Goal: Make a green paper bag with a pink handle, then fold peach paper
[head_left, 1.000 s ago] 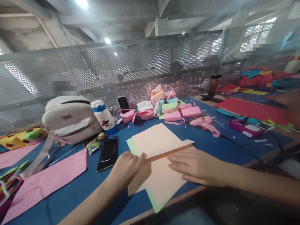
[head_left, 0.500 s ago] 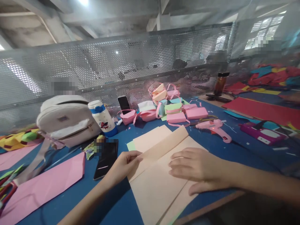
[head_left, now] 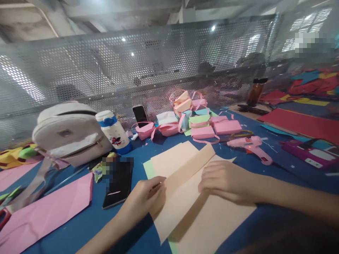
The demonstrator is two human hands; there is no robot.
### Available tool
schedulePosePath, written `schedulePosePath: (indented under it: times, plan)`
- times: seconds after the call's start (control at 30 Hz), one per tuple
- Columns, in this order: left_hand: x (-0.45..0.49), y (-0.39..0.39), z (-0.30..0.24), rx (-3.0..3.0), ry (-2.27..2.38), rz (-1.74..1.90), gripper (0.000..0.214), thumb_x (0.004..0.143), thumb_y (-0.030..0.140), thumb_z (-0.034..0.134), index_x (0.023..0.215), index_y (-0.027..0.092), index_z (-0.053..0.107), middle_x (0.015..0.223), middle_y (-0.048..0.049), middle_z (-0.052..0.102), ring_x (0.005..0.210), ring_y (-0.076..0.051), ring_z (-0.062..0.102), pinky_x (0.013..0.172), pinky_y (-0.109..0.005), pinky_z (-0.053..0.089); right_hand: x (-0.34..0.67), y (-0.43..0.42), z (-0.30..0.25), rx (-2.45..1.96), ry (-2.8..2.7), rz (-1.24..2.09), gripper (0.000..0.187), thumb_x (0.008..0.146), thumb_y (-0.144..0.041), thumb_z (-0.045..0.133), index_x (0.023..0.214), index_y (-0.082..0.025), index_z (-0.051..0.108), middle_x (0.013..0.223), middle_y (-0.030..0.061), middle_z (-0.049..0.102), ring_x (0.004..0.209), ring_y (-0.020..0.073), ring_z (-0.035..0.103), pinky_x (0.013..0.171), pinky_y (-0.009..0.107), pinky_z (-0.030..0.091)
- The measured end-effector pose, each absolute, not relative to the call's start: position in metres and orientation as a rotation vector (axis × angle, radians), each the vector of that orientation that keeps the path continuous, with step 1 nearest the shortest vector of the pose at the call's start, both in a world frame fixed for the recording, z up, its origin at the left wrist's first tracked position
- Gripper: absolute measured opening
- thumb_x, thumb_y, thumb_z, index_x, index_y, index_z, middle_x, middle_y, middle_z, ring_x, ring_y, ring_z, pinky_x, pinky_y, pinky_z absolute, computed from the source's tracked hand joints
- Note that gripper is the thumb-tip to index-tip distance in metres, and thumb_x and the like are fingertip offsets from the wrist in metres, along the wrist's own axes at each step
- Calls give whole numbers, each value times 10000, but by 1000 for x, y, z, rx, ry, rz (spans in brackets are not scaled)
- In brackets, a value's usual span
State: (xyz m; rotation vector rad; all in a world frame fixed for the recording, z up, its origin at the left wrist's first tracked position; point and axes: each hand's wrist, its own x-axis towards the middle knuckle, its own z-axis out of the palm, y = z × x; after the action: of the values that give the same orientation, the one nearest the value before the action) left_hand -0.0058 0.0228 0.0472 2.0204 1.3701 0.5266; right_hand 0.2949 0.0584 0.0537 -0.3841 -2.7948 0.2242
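A peach paper sheet [head_left: 177, 204] with a folded strip along its upper edge is between my hands. My left hand [head_left: 152, 194] pinches its left side by the fold, thumb and fingers together. My right hand [head_left: 225, 181] has its fingers curled over the sheet's right part, thumb hidden. The sheet's near edge is raised and casts a shadow on the paper below. Underneath lie more peach sheets [head_left: 219, 220], with a green sheet [head_left: 149, 170] showing at the left edge.
A pink glue gun [head_left: 250, 144] and a purple device [head_left: 309, 151] lie to the right. Behind stand small paper bags [head_left: 202, 132] and an upright phone [head_left: 140, 116]. On the left are a bottle [head_left: 113, 132], a backpack [head_left: 71, 135], a dark phone [head_left: 119, 183] and pink paper [head_left: 53, 211].
My right hand has gone from lying spread on the sheet to curling round it. The sheet's near edge has risen and shifted up, uncovering the peach sheets below. The view has turned slightly.
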Motion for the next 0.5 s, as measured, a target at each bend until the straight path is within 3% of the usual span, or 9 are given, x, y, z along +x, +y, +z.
schedulePosePath:
  times: [0.2, 0.37, 0.5]
  plan:
    - [-5, 18, 41, 2194, 1426, 388, 372, 930, 272, 401, 1237, 170, 584, 873, -51, 707, 777, -209, 663, 693, -254, 472, 267, 76, 50, -431, -2870, 123, 219, 965, -90, 422, 973, -139, 635, 922, 79, 682, 845, 220, 561, 821, 349, 428]
    - [-15, 23, 33, 2229, 1393, 429, 439, 954, 227, 417, 1388, 226, 481, 1116, -76, 712, 997, -223, 696, 836, -279, 536, 249, 82, 39, -547, -2849, 192, 174, 1017, -150, 447, 955, -142, 609, 954, 69, 654, 860, 204, 539, 836, 331, 416]
    - [-15, 17, 38, 2543, 1337, 583, 466, 995, 139, 357, 1434, 256, 461, 1411, -111, 555, 1260, -221, 572, 979, -330, 526, 246, 86, 30, -626, -2851, 227, 167, 1019, -175, 445, 948, -149, 594, 912, 69, 627, 821, 213, 515, 795, 343, 405]
